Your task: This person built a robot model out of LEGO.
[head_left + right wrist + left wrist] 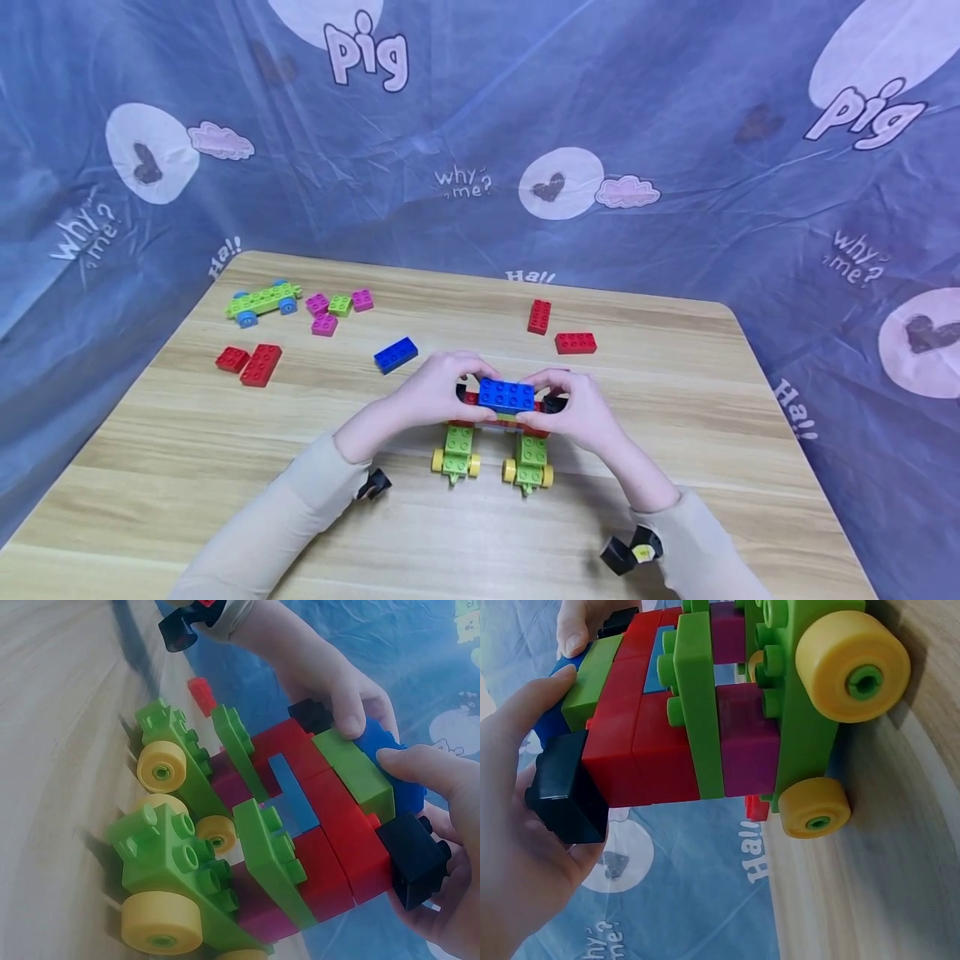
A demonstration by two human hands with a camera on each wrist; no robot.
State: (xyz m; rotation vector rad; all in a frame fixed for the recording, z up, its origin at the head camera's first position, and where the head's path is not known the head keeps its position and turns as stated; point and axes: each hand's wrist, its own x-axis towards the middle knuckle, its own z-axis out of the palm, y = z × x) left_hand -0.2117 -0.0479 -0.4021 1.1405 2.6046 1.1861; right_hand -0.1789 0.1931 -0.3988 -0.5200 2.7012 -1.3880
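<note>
In the head view my left hand and right hand grip a blue brick from its two ends. It tops a stack of toy building bricks on two green wheeled bases with yellow wheels. Under the blue brick lies a light green brick, and below that come red bricks. A black brick juts out at each side. Lower down, the left wrist view shows green bricks over purple bricks. My thumbs press on the near side; some fingertips are hidden behind the stack.
At the back left stand a green base with blue wheels and several small pink and green bricks. Red bricks lie at left, others at back right. A loose blue brick lies beyond my left hand. A printed blue cloth hangs behind.
</note>
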